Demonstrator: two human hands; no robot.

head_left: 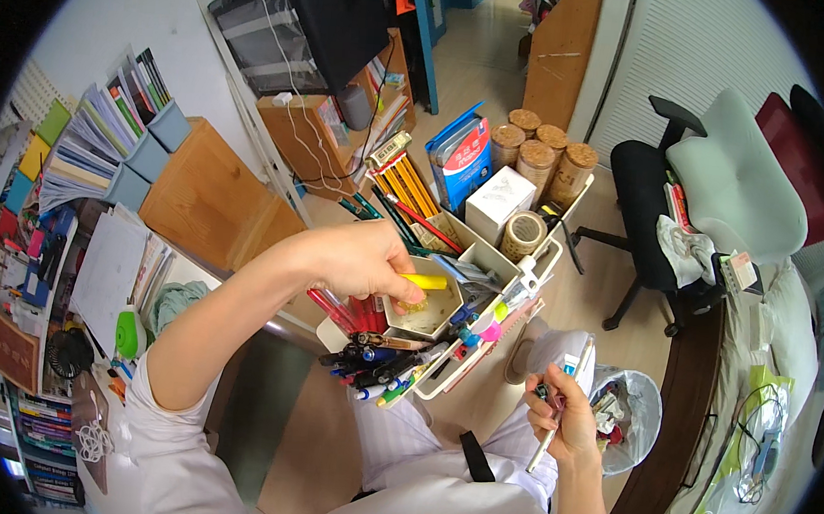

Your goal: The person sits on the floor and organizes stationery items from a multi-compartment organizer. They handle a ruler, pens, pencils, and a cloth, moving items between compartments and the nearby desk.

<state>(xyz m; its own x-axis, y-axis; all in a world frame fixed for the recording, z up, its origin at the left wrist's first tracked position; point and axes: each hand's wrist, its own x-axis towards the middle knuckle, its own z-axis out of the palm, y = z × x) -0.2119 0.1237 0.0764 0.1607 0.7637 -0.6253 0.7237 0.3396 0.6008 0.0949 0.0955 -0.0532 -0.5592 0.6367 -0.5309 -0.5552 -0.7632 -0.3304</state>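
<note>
My left hand reaches over a white hexagonal compartment of a desk organizer, pinching a short yellow stick-like object. Just under the fingertips shows a small yellowish item, only partly visible. Down at the right, my right hand is closed around a slim white pen, along with small dark and pinkish pieces that I cannot identify. Around the compartment stand red pens, black and blue pens, a bundle of yellow pencils and a roll of tape.
The organizer also carries a white box, a blue Maped pack and several cork-lidded jars. A lined waste bin stands beside my right hand. An office chair is at the right, a wooden cabinet at the left.
</note>
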